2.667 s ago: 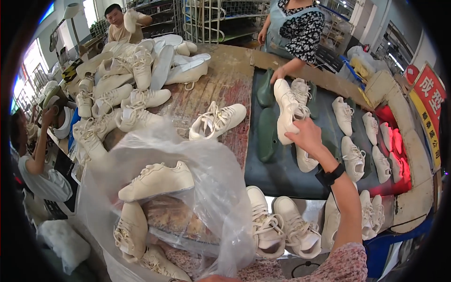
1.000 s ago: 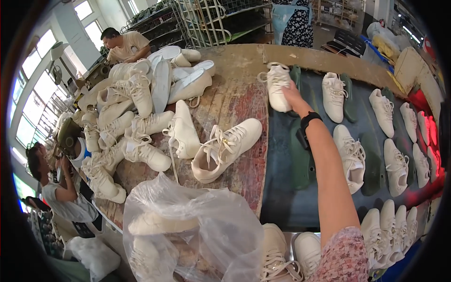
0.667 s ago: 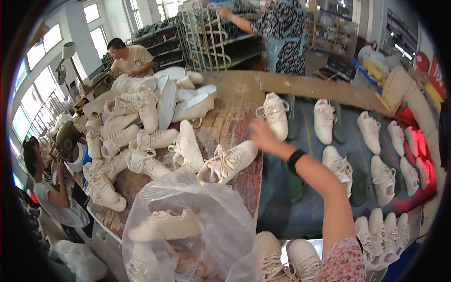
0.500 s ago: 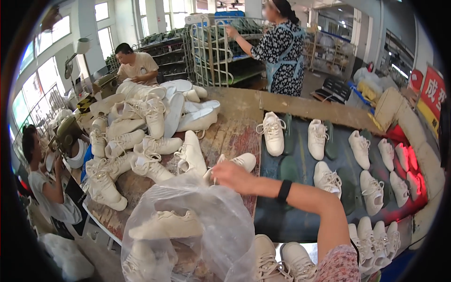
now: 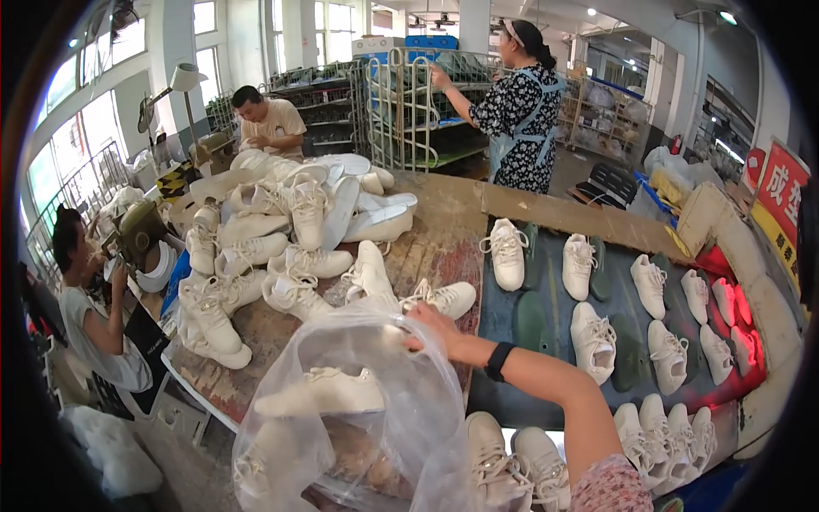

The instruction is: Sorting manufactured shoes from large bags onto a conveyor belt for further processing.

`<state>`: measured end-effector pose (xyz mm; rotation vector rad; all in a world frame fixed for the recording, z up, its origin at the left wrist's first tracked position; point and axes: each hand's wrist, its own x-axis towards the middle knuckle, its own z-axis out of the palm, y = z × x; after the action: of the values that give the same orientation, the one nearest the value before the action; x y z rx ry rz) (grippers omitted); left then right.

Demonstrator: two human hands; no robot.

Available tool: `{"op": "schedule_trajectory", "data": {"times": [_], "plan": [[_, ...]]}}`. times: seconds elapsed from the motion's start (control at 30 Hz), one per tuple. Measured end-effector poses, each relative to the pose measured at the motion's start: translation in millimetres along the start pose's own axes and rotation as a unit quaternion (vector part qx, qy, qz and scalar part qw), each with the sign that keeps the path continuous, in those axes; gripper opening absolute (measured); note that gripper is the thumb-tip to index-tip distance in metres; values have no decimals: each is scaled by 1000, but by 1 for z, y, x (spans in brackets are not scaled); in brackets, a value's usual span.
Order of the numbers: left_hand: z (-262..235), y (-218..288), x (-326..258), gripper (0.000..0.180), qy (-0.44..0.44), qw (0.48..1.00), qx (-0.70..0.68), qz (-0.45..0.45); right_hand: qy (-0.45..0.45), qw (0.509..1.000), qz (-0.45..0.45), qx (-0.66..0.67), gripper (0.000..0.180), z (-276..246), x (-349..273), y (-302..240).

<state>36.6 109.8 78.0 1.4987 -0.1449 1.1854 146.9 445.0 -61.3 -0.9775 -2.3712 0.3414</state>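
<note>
A clear plastic bag [image 5: 341,341] stands open at the near edge of the wooden table, with a cream sneaker [image 5: 328,397] inside. A second cream shoe shows blurred through the film lower left. My right hand [image 5: 433,331], black band at the wrist, reaches in from the lower right, fingers curled closed on the bag's upper rim. Part of the fingers is hidden by film. Just beyond them a laced cream sneaker [image 5: 448,297] lies on the table, and another sneaker [image 5: 369,271] sits to its left. My left hand is out of view.
A heap of cream sneakers [image 5: 290,205] covers the table's left side. On the right, a dark conveyor belt [image 5: 554,341] carries sneakers beside green pads toward a red-lit opening. More sneakers [image 5: 665,435] stand along its near edge. Three people work beyond and left of the table.
My right hand has shifted slightly right and down at the bag's rim, and the bag's mouth gapes wider. The whole view has shifted a little.
</note>
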Motion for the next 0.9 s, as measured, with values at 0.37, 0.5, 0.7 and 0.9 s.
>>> {"op": "schedule_trajectory", "data": {"times": [0.37,0.5,0.7,0.9], "plan": [[3,36,-8,29,-21,999,19,-23,-131,975,177,22,49,9,-11,10],[4,46,-2,27,-85,996,0,0,-13,983,178,-30,53,-64,-71,32],[15,55,23,27,-162,986,10,-45,-149,897,380,-167,41,-101,-170,112],[-48,-19,39,23,-107,963,190,-161,-290,891,229,-264,28,-81,-148,101]]}}
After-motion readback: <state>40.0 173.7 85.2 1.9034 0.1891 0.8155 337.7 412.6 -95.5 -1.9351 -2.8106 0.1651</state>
